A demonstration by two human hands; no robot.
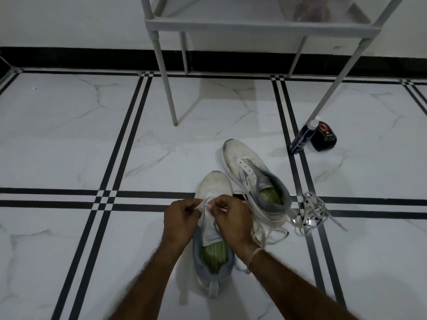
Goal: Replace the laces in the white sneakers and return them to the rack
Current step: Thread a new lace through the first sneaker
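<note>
Two white sneakers with grey collars and green insoles stand on the tiled floor. The near sneaker [213, 229] points away from me, and both hands work over its eyelets. My left hand [181, 221] pinches a white lace [204, 204] at the left eyelet row. My right hand [231, 218] pinches the same lace on the right side. More of that lace trails right past my right wrist. The second sneaker [254, 181] stands unlaced just right of the first. A loose bundle of laces [310, 210] lies right of it.
A grey shoe rack [261, 28] stands against the wall ahead, its legs on the floor. A dark tube [302, 138] and a small black polish bottle [323, 138] sit at the right, near a rack leg. A bag of something sits on the rack shelf [307, 8].
</note>
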